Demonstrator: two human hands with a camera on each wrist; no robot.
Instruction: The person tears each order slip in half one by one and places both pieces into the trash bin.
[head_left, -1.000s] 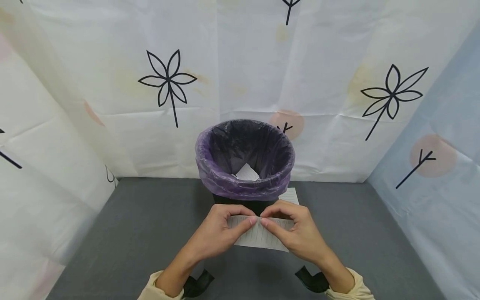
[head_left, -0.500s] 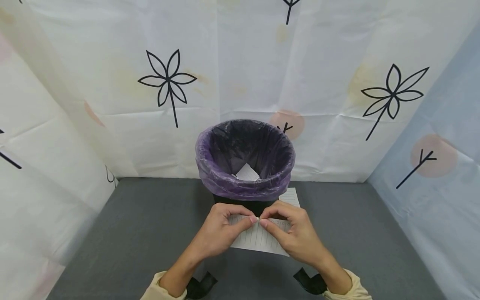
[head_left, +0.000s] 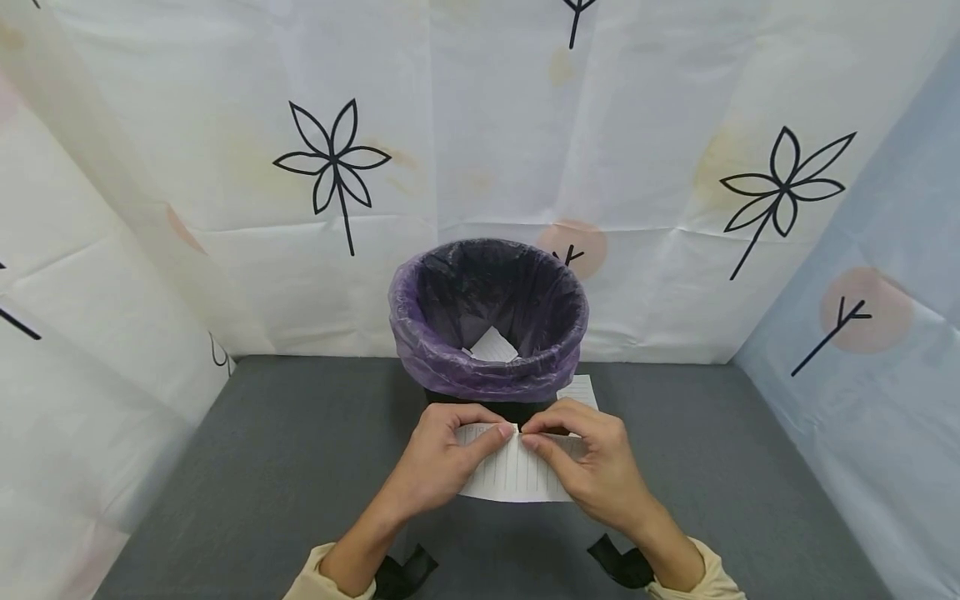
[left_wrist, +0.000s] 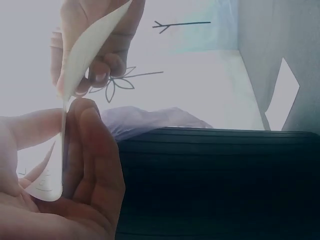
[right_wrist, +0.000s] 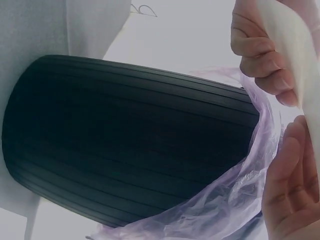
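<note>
Both hands, left hand (head_left: 438, 462) and right hand (head_left: 592, 467), are pinching the far edge of the white lined paper sheet (head_left: 517, 475) at its middle, fingertips touching, long axis running left-right, just near of the purple-lined black ribbed bin (head_left: 489, 367).

paper (head_left: 516, 471) before bin (head_left: 487, 333), scrap (head_left: 493, 346) inside

Bin (head_left: 489, 333) blocks ahead; grey table (head_left: 285, 450) open beside.
</note>
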